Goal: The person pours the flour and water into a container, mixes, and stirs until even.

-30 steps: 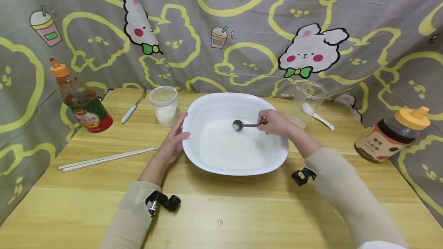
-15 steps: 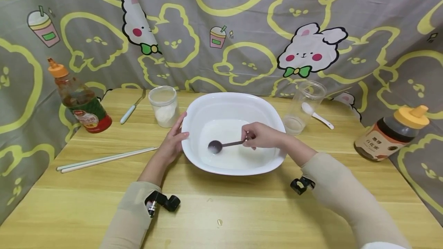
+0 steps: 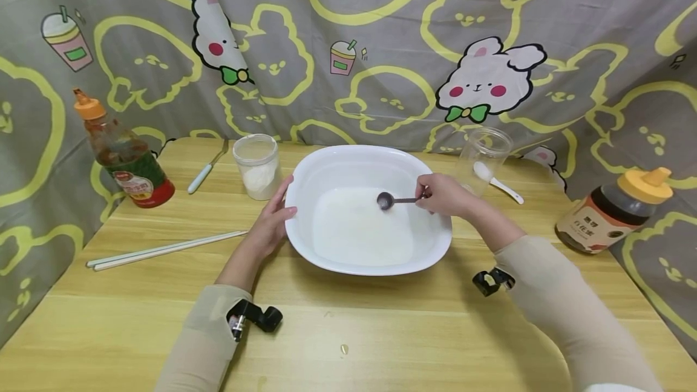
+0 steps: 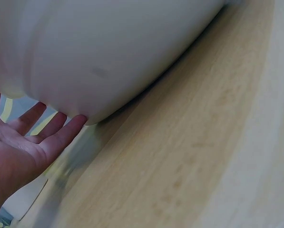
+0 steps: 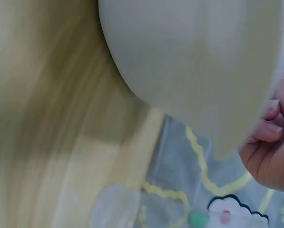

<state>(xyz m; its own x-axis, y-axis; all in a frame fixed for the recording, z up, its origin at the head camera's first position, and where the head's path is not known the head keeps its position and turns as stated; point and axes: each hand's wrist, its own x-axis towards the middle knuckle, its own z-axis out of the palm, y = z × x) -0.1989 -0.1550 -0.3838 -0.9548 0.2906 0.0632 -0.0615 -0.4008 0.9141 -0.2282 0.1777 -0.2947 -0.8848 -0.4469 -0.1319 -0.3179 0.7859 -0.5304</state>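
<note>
A white oval basin (image 3: pixel 370 270) sits mid-table with a smooth white layer (image 3: pixel 354 228) over its bottom. My left hand (image 3: pixel 270 222) holds its left side, thumb at the rim; in the left wrist view the other fingertips (image 4: pixel 77 122) press the outer wall. Inside the basin, at its right, my right hand (image 3: pixel 443 194) pinches the handle of a dark brown measuring spoon (image 3: pixel 385 201), its bowl over the white layer with a little white in it. The right wrist view shows curled fingers (image 5: pixel 270 130) behind the basin wall; the spoon is hidden there.
Back left are a jar of white powder (image 3: pixel 258 177), a blue-handled knife (image 3: pixel 201 177) and a red sauce bottle (image 3: pixel 133 177). Chopsticks (image 3: pixel 166 250) lie at left. On the right are a clear jar (image 3: pixel 487 144), a white spoon (image 3: pixel 506 190) and a honey bottle (image 3: pixel 593 222).
My right hand has swept the measuring spoon left and toward me through the basin, then back right and away. My left hand has stayed at the basin's left side.
</note>
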